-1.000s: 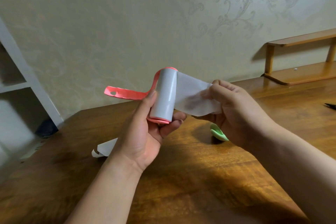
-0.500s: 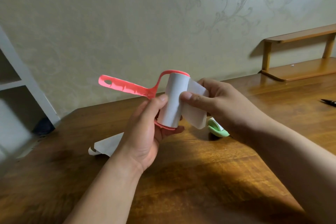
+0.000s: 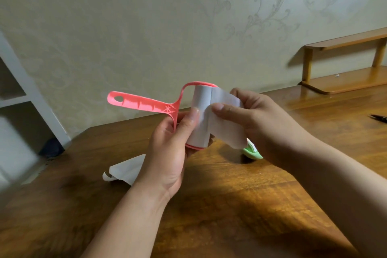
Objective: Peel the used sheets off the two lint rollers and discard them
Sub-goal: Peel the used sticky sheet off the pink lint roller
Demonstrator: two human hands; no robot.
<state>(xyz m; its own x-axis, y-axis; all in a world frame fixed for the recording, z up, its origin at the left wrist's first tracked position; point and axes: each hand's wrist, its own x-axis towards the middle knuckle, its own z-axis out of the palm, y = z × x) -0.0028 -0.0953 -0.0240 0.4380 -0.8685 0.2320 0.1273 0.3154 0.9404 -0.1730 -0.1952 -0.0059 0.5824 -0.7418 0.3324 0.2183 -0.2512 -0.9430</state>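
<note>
A pink lint roller [image 3: 146, 106] is held up over the wooden table, handle pointing left, white roll upright. My left hand [image 3: 169, 148] grips the roll from the left, thumb on its front. My right hand [image 3: 251, 123] pinches a white sheet [image 3: 227, 130] that hangs half peeled from the roll's right side. Behind my right hand a green lint roller [image 3: 252, 152] lies on the table, mostly hidden. A peeled white sheet [image 3: 125, 169] lies crumpled on the table to the left.
The wooden table [image 3: 240, 205] fills the foreground. A small wooden shelf [image 3: 345, 81] stands at the back right against the wall. A dark pen [image 3: 379, 117] lies at the right edge. A white shelf unit [image 3: 23, 94] stands off the table's left.
My right hand has come back to the roll with the loose sheet, which was stretched out to the right a second ago. The roller's handle has tilted up a little.
</note>
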